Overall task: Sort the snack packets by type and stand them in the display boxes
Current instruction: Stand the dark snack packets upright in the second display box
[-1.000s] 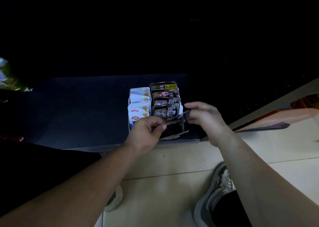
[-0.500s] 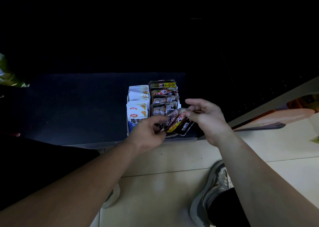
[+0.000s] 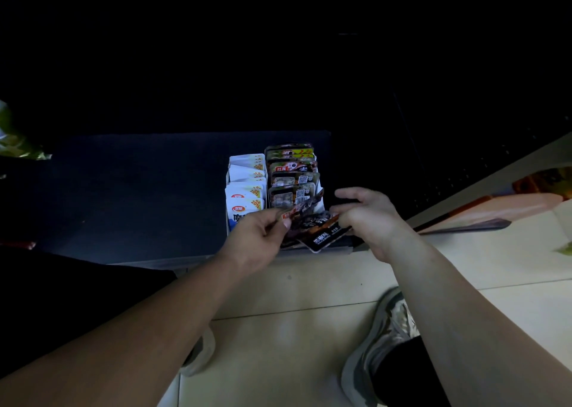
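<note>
Head view looks down on a white display box (image 3: 228, 176) that stands on a dark shelf (image 3: 139, 196), just beyond the person's two hands. Inside the box, the left column holds white-and-blue packets (image 3: 246, 190) standing upright. The right column holds standing dark packets (image 3: 292, 171) in a row, some showing printed backs.

At the box's near right corner, a small fan of loose dark packets (image 3: 322, 232) is held between the hands, just in front of the right column. Whether it touches that column cannot be told. The left hand (image 3: 257, 239) pinches the fan's left end between thumb and fingertips. The right hand (image 3: 368, 218) grasps the right end, its lower fingers curled about the packets and its forefinger stretched out above.

The step in hand appears to be readying this last handful for the right column, with most of the sorting apparently done. The next move likely calls for squaring the fan into one stack, turning it upright and sliding it in at the front of that column. The light is too dim to confirm that the held packets match that row.
</note>
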A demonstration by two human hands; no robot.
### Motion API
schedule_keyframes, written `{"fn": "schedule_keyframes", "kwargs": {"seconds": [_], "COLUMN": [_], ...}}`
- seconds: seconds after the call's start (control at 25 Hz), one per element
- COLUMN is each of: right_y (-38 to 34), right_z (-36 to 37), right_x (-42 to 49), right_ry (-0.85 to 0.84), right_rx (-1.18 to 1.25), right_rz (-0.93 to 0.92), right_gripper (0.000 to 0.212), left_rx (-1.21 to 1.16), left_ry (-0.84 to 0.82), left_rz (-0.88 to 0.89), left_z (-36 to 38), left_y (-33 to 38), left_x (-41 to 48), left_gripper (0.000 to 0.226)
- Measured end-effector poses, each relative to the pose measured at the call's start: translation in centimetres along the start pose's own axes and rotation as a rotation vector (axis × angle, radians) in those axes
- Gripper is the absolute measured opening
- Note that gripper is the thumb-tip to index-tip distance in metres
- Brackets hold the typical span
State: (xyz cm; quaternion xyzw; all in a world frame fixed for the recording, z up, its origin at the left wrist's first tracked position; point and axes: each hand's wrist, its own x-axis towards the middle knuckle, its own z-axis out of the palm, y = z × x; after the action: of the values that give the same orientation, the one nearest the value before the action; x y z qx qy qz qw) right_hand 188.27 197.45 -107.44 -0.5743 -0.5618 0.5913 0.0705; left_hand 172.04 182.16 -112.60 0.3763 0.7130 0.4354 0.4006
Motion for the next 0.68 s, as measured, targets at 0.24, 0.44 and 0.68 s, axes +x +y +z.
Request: {"fn": "schedule_keyframes", "kwargs": {"seconds": [0.24, 0.44, 0.68], "right_y": [-0.2, -0.3, -2.0], "right_z": [2.5, 1.8, -1.2], "right_x": [0.3, -0.3, -3.7], "right_ry": [0.133, 0.1, 0.101], "right_rx": [-0.135, -0.138, -0.04], "right_rz": [0.069, 0.145, 0.055], "right_gripper": [0.037, 0.053, 0.03], "left_rx": [0.124, 0.228, 0.276], "left_ry": [0.01, 0.13, 0.23], "left_rz": [0.091, 0.171, 0.157], "left_z": [0.5, 0.2, 0.3], "left_y": [-0.4, -0.7, 1.8], "left_x": [-0.3, 0.3, 0.0], "left_gripper": [0.028, 0.026, 0.025]}}
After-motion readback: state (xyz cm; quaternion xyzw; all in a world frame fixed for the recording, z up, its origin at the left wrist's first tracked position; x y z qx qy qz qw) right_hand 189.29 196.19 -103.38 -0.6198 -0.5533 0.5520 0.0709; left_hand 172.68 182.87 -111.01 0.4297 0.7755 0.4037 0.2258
